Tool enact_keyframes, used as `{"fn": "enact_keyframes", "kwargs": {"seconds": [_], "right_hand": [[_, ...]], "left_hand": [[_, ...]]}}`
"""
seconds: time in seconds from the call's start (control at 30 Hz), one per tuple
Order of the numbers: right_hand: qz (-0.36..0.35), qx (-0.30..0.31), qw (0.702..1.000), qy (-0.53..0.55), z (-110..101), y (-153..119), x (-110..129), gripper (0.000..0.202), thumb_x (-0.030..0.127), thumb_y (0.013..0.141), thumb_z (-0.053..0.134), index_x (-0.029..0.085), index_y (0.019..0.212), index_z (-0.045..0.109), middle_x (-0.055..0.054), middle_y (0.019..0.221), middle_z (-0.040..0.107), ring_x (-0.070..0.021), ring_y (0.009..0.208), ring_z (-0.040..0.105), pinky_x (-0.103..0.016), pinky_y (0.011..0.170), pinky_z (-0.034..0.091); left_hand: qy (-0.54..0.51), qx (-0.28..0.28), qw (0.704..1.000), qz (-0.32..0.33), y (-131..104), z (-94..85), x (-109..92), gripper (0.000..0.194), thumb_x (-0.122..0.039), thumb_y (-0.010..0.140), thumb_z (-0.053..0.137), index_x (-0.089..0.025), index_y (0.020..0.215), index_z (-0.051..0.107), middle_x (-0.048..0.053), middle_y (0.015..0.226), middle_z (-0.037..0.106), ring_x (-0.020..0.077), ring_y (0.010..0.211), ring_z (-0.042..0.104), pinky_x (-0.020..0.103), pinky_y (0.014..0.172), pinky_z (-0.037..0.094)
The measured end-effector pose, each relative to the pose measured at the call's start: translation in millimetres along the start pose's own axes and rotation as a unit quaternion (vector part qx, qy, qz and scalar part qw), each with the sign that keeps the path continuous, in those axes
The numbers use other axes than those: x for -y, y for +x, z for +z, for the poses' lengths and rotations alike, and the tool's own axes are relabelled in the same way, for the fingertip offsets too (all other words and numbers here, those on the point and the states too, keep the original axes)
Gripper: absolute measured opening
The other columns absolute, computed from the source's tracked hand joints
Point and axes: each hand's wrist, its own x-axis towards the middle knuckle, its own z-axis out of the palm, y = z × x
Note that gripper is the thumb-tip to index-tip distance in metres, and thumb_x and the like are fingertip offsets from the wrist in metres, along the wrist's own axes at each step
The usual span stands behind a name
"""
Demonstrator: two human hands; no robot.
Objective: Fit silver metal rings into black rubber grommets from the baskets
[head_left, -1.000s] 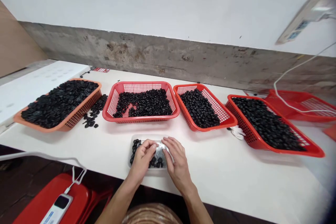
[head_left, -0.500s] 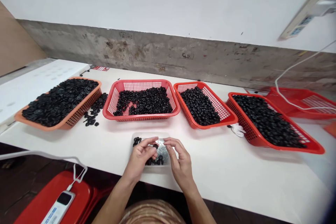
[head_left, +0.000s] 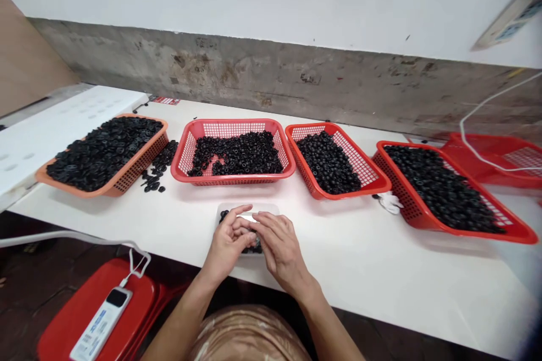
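Observation:
My left hand [head_left: 231, 241] and my right hand [head_left: 280, 245] meet over a small clear plastic tray [head_left: 271, 208] at the table's front. The left fingers are curled in a pinch around a small black round part, now mostly covered by the fingers. My right hand is closed too, its fingers bent over the left fingertips; what it grips, if anything, is hidden. Small black round parts [head_left: 223, 215] lie in the tray's left corner, and more show below the hands.
Behind the tray stand a pink-red basket [head_left: 232, 179] and two red baskets [head_left: 372, 186] [head_left: 466, 231], all holding black parts. An orange basket [head_left: 146, 161] is heaped at left, with loose black pieces [head_left: 154, 177] beside it. A power bank [head_left: 101, 324] lies on a red stool [head_left: 63, 316].
My right hand has moved left and closed in on my left hand, covering more of the tray. The black part in the left fingers is now mostly hidden. The view has shifted slightly.

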Motion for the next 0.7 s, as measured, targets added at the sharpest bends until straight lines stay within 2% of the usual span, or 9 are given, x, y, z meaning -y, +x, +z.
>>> {"fn": "enact_keyframes", "kwargs": {"seconds": [0.13,0.2,0.3,0.4,0.53,0.7], "right_hand": [[0.021,0.085,0.993,0.08,-3,4,3,0.05,0.012,0.1,0.037,0.027,0.147,0.039,-0.009,0.147,0.049,-0.0212,0.137,0.043,-0.044,0.108,0.04],[0.049,0.088,0.991,0.092,-2,6,-2,0.047,0.015,0.102,0.038,0.027,0.147,0.04,-0.01,0.148,0.046,-0.0204,0.135,0.044,-0.041,0.107,0.042],[0.072,0.125,0.989,-0.022,4,11,-17,0.033,0.015,0.1,0.044,0.022,0.13,0.058,-0.012,0.127,0.059,-0.0212,0.116,0.055,-0.036,0.094,0.048],[0.055,0.221,0.963,-0.14,13,17,-31,0.026,0.007,0.094,0.051,0.019,0.106,0.071,-0.011,0.104,0.064,-0.0228,0.095,0.057,-0.034,0.079,0.046],[0.02,0.308,0.934,-0.177,29,27,-35,0.023,0.005,0.09,0.054,0.016,0.086,0.074,-0.012,0.086,0.064,-0.0238,0.085,0.057,-0.036,0.075,0.038],[0.0,0.389,0.899,-0.199,38,41,-34,0.021,0.01,0.09,0.053,0.013,0.081,0.072,-0.013,0.084,0.067,-0.0232,0.085,0.06,-0.037,0.079,0.035]], "left_hand": [[-0.122,-0.011,0.991,-0.053,3,-8.1,-6,0.052,-0.022,0.07,0.082,-0.018,0.117,0.06,0.0,0.08,0.068,0.0076,0.059,0.059,0.017,0.055,0.045],[-0.145,-0.034,0.987,-0.059,4,-12.5,-8,0.043,-0.024,0.067,0.085,-0.015,0.105,0.067,0.001,0.081,0.068,0.0073,0.061,0.06,0.016,0.057,0.046],[-0.149,-0.071,0.984,-0.06,5,-18.6,-10,0.035,-0.029,0.064,0.088,-0.012,0.09,0.072,0.002,0.076,0.069,0.0091,0.064,0.062,0.017,0.061,0.05],[-0.161,-0.083,0.982,-0.06,5,-22.6,-10,0.03,-0.029,0.064,0.088,-0.013,0.084,0.072,0.002,0.077,0.069,0.0088,0.062,0.061,0.017,0.061,0.05],[-0.181,-0.054,0.98,-0.056,5,-24.2,-4,0.022,-0.022,0.067,0.084,-0.014,0.082,0.071,0.002,0.079,0.068,0.008,0.063,0.06,0.017,0.062,0.049],[-0.188,-0.05,0.978,-0.075,7,-25.8,8,0.021,-0.02,0.066,0.083,-0.013,0.082,0.073,0.003,0.079,0.068,0.0087,0.065,0.058,0.018,0.064,0.049]]}}
